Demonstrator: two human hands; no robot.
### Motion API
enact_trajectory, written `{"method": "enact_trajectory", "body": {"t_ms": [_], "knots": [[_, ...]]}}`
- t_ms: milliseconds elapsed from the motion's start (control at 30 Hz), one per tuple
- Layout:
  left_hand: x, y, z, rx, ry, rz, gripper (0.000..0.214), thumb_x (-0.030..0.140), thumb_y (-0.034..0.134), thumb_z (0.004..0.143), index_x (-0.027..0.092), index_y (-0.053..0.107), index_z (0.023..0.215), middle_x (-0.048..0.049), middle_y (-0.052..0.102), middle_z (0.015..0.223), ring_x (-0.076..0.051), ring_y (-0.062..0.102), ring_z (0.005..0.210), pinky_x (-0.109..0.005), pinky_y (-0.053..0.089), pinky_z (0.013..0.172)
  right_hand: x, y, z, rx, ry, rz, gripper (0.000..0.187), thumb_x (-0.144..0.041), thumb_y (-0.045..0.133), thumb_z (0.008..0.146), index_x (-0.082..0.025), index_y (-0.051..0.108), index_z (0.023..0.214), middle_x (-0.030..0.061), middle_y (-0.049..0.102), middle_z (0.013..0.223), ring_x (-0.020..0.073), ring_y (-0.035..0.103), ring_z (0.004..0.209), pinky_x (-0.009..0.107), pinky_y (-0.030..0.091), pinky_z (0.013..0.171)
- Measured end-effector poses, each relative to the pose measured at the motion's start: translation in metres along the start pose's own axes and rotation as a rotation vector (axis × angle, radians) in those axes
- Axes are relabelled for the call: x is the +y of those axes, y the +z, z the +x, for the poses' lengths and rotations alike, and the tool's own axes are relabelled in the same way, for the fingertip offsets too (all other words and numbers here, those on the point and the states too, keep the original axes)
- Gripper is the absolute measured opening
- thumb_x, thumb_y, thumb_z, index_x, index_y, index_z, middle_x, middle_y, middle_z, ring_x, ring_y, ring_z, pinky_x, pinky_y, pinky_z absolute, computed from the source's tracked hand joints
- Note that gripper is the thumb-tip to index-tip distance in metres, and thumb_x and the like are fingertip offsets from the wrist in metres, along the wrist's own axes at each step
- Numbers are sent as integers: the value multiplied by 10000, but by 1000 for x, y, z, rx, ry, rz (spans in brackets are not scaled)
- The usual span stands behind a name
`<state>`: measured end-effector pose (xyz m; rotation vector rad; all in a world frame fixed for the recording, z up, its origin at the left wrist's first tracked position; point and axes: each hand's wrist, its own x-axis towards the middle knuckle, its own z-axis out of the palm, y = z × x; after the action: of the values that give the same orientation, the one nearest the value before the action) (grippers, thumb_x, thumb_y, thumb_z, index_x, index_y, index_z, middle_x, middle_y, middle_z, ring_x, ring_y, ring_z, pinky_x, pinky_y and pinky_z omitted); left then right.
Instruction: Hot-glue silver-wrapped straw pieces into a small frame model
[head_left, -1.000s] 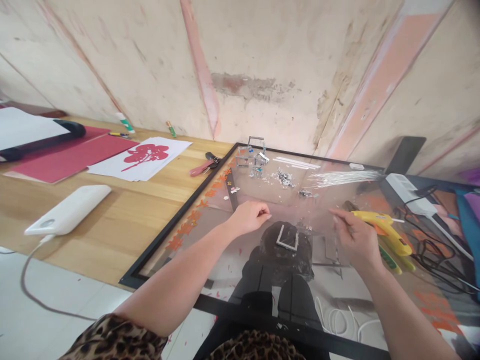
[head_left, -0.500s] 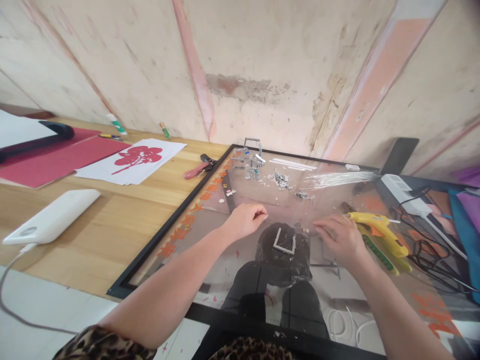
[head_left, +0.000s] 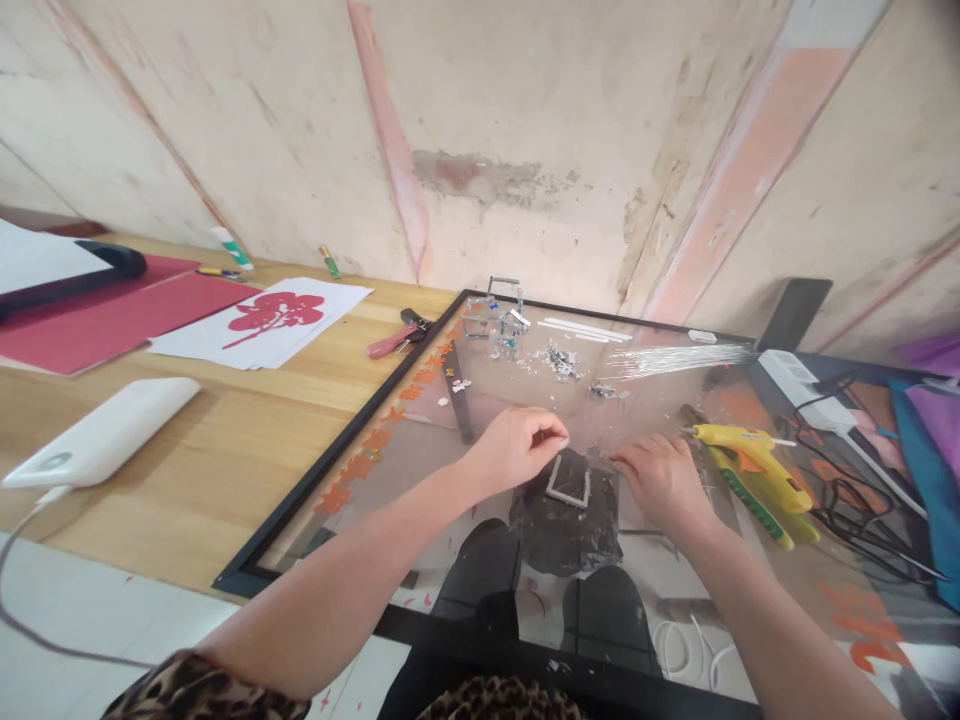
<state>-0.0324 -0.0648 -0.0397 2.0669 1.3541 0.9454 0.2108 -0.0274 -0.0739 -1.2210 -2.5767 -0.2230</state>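
Note:
My left hand [head_left: 523, 446] hovers over the black-framed glass panel [head_left: 341, 448], its thumb and fingers pinched together on something too small to name. My right hand [head_left: 658, 478] lies low on the glass, fingers curled toward a small white U-shaped frame piece [head_left: 568, 483] between both hands. A yellow glue gun [head_left: 754, 455] lies just right of my right hand. Small clear and silver bits [head_left: 559, 357] are scattered on the glass farther back.
Wooden table [head_left: 187, 440] at left carries a white power bank [head_left: 101, 432] with cable, white paper with a red flower cut-out [head_left: 271, 316], red sheets [head_left: 105, 320], keys [head_left: 397, 335]. A white power strip [head_left: 795, 378] and black cables sit at right. Wall close behind.
Both hands have drawn together toward the white frame piece: the left moved right and nearer, the right came down left from beside the glue gun onto the glass.

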Motion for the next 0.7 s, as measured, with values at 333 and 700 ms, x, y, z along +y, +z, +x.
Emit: {"method": "enact_trajectory", "body": {"t_ms": [333, 700], "knots": [[28, 6, 5, -78, -4, -93, 129, 216, 545, 808, 180, 668, 795, 8, 665, 754, -105, 574, 665, -217, 428, 624, 3, 2, 0, 26, 56, 55, 231, -262, 465, 898, -196, 672, 818, 78, 665, 805, 216, 553, 851, 359, 283, 769], [18, 27, 18, -7, -283, -382, 184, 282, 563, 782, 140, 655, 855, -39, 669, 753, -116, 581, 622, -223, 452, 594, 14, 10, -1, 5, 120, 213, 128, -270, 528, 839, -225, 647, 860, 12, 688, 819, 172, 603, 776, 283, 367, 704]]}}
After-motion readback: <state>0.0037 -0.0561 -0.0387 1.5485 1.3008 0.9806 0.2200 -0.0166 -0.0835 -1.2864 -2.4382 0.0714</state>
